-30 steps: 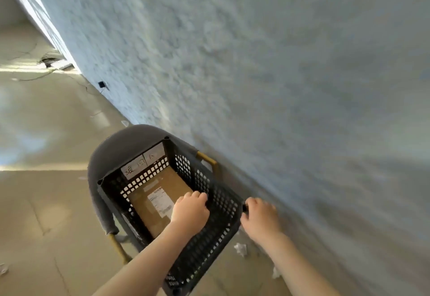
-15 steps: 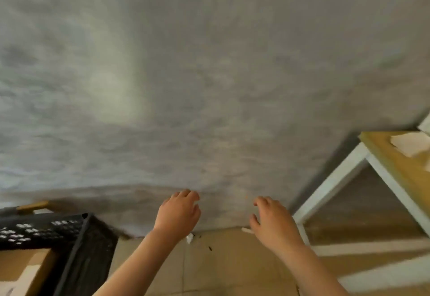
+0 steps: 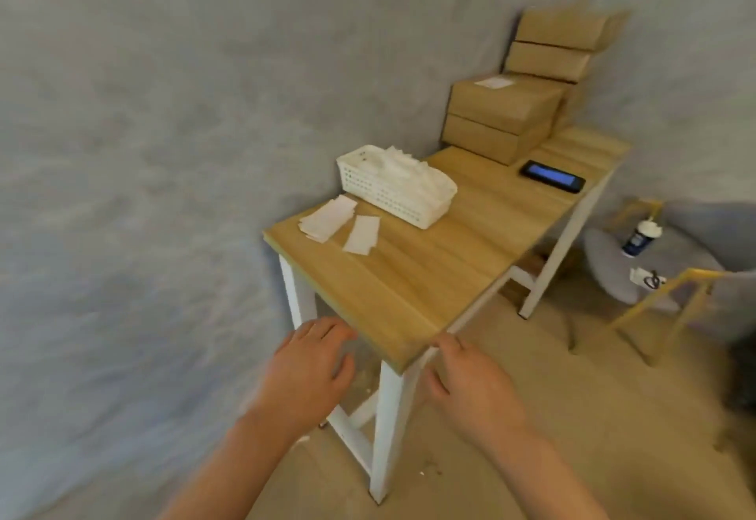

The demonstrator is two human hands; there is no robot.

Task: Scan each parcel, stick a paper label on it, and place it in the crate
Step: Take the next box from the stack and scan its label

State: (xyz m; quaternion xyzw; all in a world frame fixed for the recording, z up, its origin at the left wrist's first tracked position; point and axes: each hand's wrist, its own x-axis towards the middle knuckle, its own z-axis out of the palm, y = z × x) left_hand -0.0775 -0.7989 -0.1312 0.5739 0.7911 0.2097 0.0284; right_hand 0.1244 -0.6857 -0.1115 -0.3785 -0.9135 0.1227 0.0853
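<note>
Several brown cardboard parcels [image 3: 505,116] are stacked at the far end of a wooden table [image 3: 417,274], against the wall. A dark scanner [image 3: 552,176] with a lit blue screen lies beside them. Loose paper labels [image 3: 327,219] lie near the table's left edge, next to a white perforated basket [image 3: 394,188] holding more paper. My left hand [image 3: 311,372] and my right hand [image 3: 470,388] hover with relaxed fingers just before the table's near corner, holding nothing. The crate is out of view.
A grey chair [image 3: 662,270] with yellow legs stands right of the table, with a white and blue bottle [image 3: 638,237] on its seat. A grey wall runs along the left. Small paper scraps lie on the floor near the white table legs [image 3: 384,429].
My view has swung right, from the black crate on a chair to the table. Both hands left the crate's rim and now hover, holding nothing, near the table's corner.
</note>
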